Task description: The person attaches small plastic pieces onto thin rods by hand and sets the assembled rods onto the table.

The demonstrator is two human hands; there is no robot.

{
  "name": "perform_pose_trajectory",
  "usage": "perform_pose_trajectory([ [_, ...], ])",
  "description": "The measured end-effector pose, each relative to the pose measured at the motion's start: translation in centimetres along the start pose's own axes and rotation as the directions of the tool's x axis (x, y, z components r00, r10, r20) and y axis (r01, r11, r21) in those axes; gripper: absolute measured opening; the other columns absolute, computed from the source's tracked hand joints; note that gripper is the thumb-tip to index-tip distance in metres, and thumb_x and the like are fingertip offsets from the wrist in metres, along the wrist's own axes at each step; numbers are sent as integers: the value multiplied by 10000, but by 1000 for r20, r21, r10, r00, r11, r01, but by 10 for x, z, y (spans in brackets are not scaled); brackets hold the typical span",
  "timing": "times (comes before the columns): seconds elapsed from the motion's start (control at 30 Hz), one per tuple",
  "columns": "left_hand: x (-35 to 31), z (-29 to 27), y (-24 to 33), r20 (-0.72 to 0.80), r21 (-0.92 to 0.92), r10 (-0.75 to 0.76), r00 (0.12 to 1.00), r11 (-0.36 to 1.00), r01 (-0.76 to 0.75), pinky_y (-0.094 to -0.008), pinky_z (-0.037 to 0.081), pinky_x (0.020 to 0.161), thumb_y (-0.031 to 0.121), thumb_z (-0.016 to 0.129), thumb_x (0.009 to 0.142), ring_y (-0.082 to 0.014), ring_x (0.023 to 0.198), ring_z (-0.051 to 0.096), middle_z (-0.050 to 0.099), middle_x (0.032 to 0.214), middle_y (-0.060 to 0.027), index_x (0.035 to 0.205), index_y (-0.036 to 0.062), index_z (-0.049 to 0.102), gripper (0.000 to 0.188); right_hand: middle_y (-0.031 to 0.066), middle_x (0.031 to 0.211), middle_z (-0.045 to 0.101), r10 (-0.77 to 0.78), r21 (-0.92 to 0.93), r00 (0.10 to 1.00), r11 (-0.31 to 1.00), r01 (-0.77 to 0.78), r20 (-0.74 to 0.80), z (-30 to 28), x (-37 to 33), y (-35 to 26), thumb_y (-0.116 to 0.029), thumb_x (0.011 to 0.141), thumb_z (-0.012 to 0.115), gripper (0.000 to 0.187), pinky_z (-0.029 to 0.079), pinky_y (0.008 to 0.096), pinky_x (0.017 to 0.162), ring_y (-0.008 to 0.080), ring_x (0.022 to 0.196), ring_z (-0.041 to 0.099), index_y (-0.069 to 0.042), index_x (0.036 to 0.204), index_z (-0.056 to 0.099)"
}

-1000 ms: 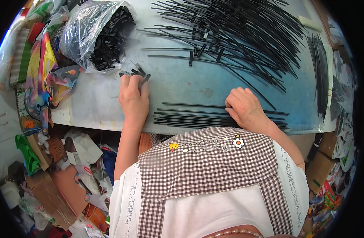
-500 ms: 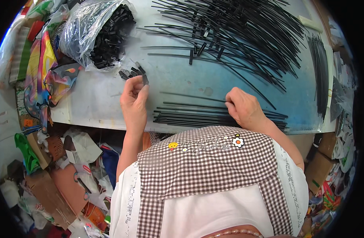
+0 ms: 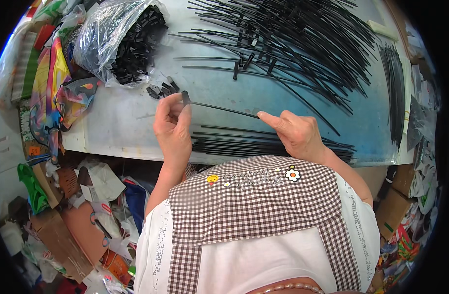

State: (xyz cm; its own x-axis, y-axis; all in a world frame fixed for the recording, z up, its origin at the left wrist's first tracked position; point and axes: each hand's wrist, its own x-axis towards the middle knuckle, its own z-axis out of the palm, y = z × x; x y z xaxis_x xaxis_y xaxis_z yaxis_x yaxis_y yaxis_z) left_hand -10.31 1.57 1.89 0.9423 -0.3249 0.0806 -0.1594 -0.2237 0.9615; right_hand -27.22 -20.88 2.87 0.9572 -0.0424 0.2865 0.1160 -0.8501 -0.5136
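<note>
Between the fingertips of my left hand (image 3: 173,120) is a small black plastic connector (image 3: 186,97). My right hand (image 3: 295,131) pinches a thin black rod (image 3: 224,109), whose left end meets the connector; whether it sits inside cannot be made out. Below the hands, along the table's near edge, lies a row of black rods (image 3: 234,145). Several loose connectors (image 3: 163,90) rest just beyond my left hand. More of them fill a clear plastic bag (image 3: 99,41) at the far left.
A large heap of black rods (image 3: 303,39), some with connectors on them, covers the far side of the table (image 3: 126,122). Another rod bundle (image 3: 394,93) lies at the right edge. Colourful fabric (image 3: 53,88) hangs at the left; boxes and scraps (image 3: 82,230) crowd the floor.
My right hand has lifted a rod from the near row and moved left, bringing its end to the connector. My left hand has shifted slightly right.
</note>
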Motion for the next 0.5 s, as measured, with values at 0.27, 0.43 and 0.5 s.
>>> perform_pose_trajectory([
  [0.27, -18, 42, 2, 228, 283, 485, 844, 796, -534, -363, 480, 556, -96, 675, 748, -270, 672, 583, 581, 851, -137, 1154, 5, 633, 420, 59, 672, 550, 18, 137, 997, 990, -7, -80, 8, 13, -5, 50, 778, 688, 379, 428, 349, 446, 251, 475, 495, -73, 1136, 678],
  [0.43, -20, 43, 11, 319, 166, 444, 838, 844, -510, -388, 496, 575, -35, 709, 773, -291, 678, 595, 597, 878, -127, 1139, 18, 633, 377, 70, 792, 629, 129, 33, 975, 992, -125, -179, 6, 48, -1, 8, 764, 724, 297, 475, 357, 574, 270, 611, 578, -63, 1043, 650],
  [0.5, -13, 17, -5, 244, 350, 423, 873, 801, -486, -389, 501, 588, 2, 724, 792, -291, 703, 607, 596, 876, -124, 1103, 21, 635, 323, 73, 853, 625, 12, -200, 975, 978, -57, -221, -13, 52, 12, -21, 757, 749, 271, 469, 363, 671, 264, 733, 595, -66, 996, 630],
])
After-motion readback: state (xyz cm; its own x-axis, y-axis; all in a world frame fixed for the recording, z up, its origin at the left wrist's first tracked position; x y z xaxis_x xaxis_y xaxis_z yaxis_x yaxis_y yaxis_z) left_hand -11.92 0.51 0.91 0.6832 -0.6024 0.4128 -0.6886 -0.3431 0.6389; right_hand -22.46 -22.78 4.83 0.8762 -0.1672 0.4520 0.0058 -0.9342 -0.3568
